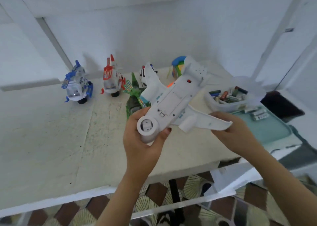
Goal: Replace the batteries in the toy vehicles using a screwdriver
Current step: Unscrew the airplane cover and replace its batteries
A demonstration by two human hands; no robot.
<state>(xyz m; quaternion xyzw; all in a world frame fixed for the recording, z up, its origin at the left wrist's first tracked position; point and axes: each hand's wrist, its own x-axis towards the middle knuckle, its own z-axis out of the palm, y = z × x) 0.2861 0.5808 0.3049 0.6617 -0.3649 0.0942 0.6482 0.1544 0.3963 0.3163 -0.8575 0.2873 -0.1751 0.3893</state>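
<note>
My left hand [142,140] curls round the blunt, rounded nose of the white plastic plane [173,104], and my right hand [236,133] pinches its thin wing tip. I hold it belly-up above the rough, pale table [51,140], with the flat rectangular battery hatch [169,104] facing me. Beyond the plane, cylindrical batteries fill a clear tub [228,104], which sits beside a teal tray [267,131].
</note>
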